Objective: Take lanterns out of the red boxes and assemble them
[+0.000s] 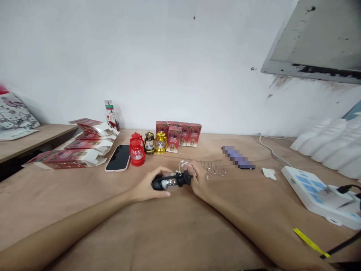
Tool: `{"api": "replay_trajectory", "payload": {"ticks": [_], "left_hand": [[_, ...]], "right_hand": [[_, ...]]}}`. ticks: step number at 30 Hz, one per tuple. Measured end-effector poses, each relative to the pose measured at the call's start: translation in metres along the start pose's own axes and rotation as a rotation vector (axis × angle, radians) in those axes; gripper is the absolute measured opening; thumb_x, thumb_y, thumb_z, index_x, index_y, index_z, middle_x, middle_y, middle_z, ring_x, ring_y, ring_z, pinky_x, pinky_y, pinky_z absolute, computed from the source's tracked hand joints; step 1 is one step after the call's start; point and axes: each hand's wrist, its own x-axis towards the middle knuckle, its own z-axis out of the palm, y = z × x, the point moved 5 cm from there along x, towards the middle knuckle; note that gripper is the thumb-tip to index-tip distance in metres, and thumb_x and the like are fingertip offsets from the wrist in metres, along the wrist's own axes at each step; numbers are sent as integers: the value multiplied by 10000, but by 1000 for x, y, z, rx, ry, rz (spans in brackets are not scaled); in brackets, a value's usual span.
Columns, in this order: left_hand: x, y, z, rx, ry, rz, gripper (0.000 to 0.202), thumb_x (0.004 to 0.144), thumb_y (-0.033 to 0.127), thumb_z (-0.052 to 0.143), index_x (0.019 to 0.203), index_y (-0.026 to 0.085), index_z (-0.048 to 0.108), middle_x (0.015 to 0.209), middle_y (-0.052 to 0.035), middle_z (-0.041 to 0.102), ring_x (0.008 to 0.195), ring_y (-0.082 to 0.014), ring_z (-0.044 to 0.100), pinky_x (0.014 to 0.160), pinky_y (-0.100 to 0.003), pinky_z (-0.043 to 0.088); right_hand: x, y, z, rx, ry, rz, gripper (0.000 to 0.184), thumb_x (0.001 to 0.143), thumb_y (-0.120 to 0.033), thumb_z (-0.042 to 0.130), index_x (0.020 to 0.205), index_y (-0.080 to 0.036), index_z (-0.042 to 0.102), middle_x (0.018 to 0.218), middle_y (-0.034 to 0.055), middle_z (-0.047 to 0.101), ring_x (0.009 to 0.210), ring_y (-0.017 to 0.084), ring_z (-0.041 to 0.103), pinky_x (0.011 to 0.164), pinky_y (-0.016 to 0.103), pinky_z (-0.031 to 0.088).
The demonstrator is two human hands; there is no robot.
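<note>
A small black toy lantern (170, 182) with a clear middle lies on its side above the table. Its base rests in my left hand (149, 186), fingers and thumb wrapped around it. My right hand (200, 181) is closed at the lantern's top end, its fingertips partly hidden. A thin white loop (178, 172) shows by the lantern's handle, close to the right fingers. Just beyond the hands are several small white pieces (184, 162) and a row of thin metal hooks (216, 168). Red lanterns (137, 153), a bronze lantern (149, 143) and a gold lantern (161, 143) stand farther back.
Red printed boxes (174, 139) stand near the wall. Opened red boxes (70, 158) and a phone (118, 158) lie left, a small bottle (110, 116) behind. At right are a blurred purple item (237, 157), a power strip (299, 184) and a yellow strip (310, 241).
</note>
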Motion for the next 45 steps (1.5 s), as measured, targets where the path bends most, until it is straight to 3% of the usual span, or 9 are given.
{"api": "replay_trajectory", "payload": {"ticks": [3,7,10,13,18,25,31,37,45], "left_hand": [[1,-3,0,-49,16,-1,529,643,378,720,1082,191,492,1131,-80,599,1052,-245,564,928,-374,421],[2,-4,0,-89,9,-17,517,643,378,718,1065,190,484,1133,-78,599,1066,-240,560,940,-371,415],[3,-3,1,-109,-10,-19,522,639,387,721,1064,189,492,1126,-75,601,1064,-242,561,941,-373,412],[3,-3,2,-107,-22,-23,513,639,380,722,1061,187,503,1116,-76,602,1051,-246,564,932,-376,414],[4,-4,3,-105,-29,-46,491,649,355,716,1051,182,493,1088,-72,601,1034,-242,560,915,-375,414],[3,-2,4,-97,-36,-47,480,665,360,707,1048,168,490,1053,-67,599,1007,-236,555,896,-368,409],[4,-1,3,-91,-51,-33,481,665,359,714,1057,178,502,1073,-62,597,1011,-231,553,896,-358,407],[3,-4,4,-119,-35,-65,474,670,349,710,1060,185,497,1093,-63,597,1034,-237,551,911,-361,404],[5,-3,2,-117,-24,-92,477,659,352,706,1053,170,508,1086,-68,606,1015,-240,558,891,-355,417]], "right_hand": [[0,-1,5,81,-90,-25,358,906,-446,277,697,-216,456,667,9,546,647,152,516,646,286,424],[-1,7,10,271,-114,108,345,907,-476,305,912,-202,514,833,41,622,788,165,581,734,304,456],[-1,13,12,392,-118,171,439,905,-520,277,1143,-201,461,999,72,634,820,164,600,745,314,477],[0,14,11,417,-120,130,574,892,-580,215,1279,-193,389,1100,98,605,840,170,596,770,335,482],[-3,5,10,406,-241,37,694,856,-664,178,1311,-192,407,1194,113,552,1048,218,547,913,387,430],[-9,-5,14,396,-350,-48,635,853,-623,345,1358,-239,350,1261,114,494,1140,243,488,989,420,369],[-8,-8,7,175,-171,-185,539,887,-520,359,1337,-224,355,1081,92,457,900,201,509,834,402,446],[-10,-16,-3,-11,92,-276,451,872,-325,451,1295,-222,331,1001,61,397,836,179,464,746,355,445],[-13,-23,-4,-167,192,-463,283,859,-214,452,1137,-206,399,940,65,433,815,189,457,622,309,430]]}}
